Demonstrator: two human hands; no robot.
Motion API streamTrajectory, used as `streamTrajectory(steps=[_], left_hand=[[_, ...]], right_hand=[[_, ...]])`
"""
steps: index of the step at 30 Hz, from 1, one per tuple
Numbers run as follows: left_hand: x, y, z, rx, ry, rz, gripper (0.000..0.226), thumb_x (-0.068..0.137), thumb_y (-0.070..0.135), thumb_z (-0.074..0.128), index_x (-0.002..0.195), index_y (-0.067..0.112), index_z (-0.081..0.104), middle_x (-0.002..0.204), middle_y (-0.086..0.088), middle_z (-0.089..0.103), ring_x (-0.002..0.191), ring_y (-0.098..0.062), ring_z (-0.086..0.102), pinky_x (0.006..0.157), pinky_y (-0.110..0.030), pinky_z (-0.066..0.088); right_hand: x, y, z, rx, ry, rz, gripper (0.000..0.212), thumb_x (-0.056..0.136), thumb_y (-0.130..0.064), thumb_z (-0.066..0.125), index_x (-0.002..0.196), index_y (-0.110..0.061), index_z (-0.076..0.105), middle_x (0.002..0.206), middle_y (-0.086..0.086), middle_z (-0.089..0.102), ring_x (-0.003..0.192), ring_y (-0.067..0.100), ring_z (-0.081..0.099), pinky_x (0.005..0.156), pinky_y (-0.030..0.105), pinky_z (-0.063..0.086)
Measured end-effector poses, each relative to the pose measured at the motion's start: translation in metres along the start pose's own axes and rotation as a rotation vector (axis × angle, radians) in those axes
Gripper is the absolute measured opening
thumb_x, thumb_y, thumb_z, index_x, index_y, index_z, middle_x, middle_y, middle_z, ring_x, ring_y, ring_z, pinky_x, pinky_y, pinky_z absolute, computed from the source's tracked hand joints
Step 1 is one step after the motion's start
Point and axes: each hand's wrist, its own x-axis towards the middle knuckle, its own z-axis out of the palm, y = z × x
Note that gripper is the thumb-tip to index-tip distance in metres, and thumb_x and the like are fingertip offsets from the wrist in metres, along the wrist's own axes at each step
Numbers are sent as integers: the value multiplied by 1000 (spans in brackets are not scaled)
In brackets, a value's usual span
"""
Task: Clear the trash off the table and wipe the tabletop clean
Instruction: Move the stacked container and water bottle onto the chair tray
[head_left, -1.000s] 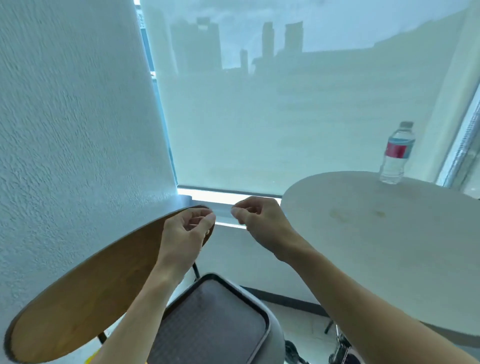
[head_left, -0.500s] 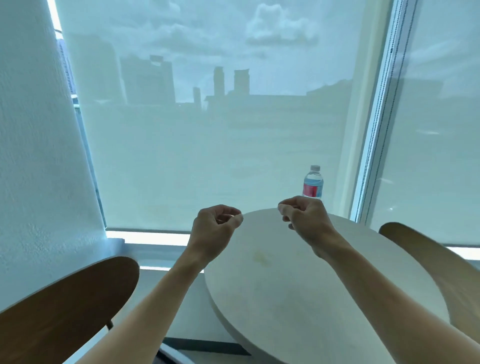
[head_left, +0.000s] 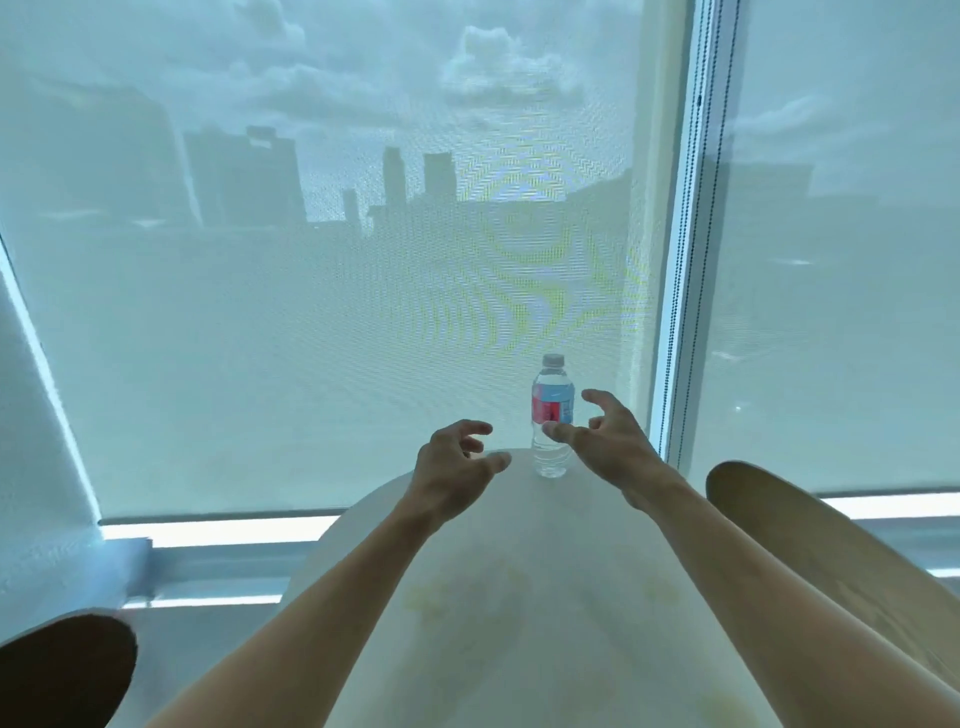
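A clear plastic water bottle (head_left: 551, 415) with a red and blue label stands upright at the far edge of the round pale table (head_left: 545, 649). Faint yellowish stains mark the tabletop near the middle. My right hand (head_left: 602, 441) reaches out over the table right beside the bottle, fingers spread and curved, thumb in front of the bottle's lower part, holding nothing. My left hand (head_left: 457, 462) hovers over the table's far left edge, to the left of the bottle, fingers loosely spread and empty.
A wooden chair back (head_left: 831, 561) rises at the table's right side. Another dark wooden chair back (head_left: 62, 670) shows at the lower left. Behind the table, a window with a mesh roller blind (head_left: 363, 312) and bead cords (head_left: 691, 234).
The view has swung right and centred on the table. Both hands went from curled fists to spread fingers and moved forward, the right one arriving beside the bottle.
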Motion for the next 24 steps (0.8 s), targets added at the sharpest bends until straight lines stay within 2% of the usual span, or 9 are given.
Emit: streamTrajectory(steps=[2, 4, 7, 13, 17, 20, 24], left_hand=[[15, -4, 17, 28, -22, -19, 49, 79, 36, 76, 125, 26, 61, 113, -1, 64, 102, -13, 59, 83, -26, 46], [29, -9, 33, 46, -44, -34, 55, 78, 38, 77, 128, 26, 59, 117, -1, 62, 103, -13, 56, 82, -26, 44], [49, -14, 54, 56, -76, -60, 64, 76, 40, 78, 133, 27, 52, 123, -2, 58, 105, -13, 52, 84, -27, 43], [81, -21, 87, 52, -106, -96, 82, 74, 38, 80, 144, 23, 41, 133, -4, 53, 119, -18, 52, 100, -31, 43], [94, -23, 100, 28, -105, -84, 71, 72, 34, 81, 134, 26, 49, 121, 3, 55, 108, -13, 53, 91, -24, 42], [101, -23, 107, -3, -105, -66, 56, 72, 29, 81, 122, 24, 56, 113, 4, 61, 102, -12, 58, 82, -22, 44], [105, -26, 110, -48, -70, -59, 39, 73, 20, 80, 108, 20, 62, 107, 4, 66, 89, -9, 61, 71, -17, 45]], right_hand=[[17, 8, 0, -9, 10, -3, 84, 83, -37, 76, 152, -26, 28, 149, 13, 41, 130, 27, 45, 99, 38, 40], [32, 15, 2, -15, 14, 3, 89, 82, -39, 76, 153, -27, 24, 152, 14, 38, 137, 29, 40, 106, 44, 38], [54, 26, 5, -14, 7, 13, 93, 80, -41, 77, 153, -28, 21, 151, 14, 36, 139, 27, 36, 109, 46, 37], [90, 43, 12, -32, -4, 15, 93, 80, -42, 77, 153, -27, 22, 150, 12, 37, 138, 27, 39, 110, 44, 36], [106, 52, 16, -20, -25, 18, 92, 76, -42, 79, 150, -28, 29, 140, 9, 47, 130, 25, 47, 107, 43, 42], [113, 56, 19, 18, -45, 14, 78, 72, -37, 83, 139, -26, 44, 115, 2, 63, 109, 20, 62, 96, 40, 51], [118, 60, 24, 69, -46, 4, 63, 70, -29, 85, 125, -22, 56, 98, 1, 68, 93, 18, 68, 85, 36, 56]])
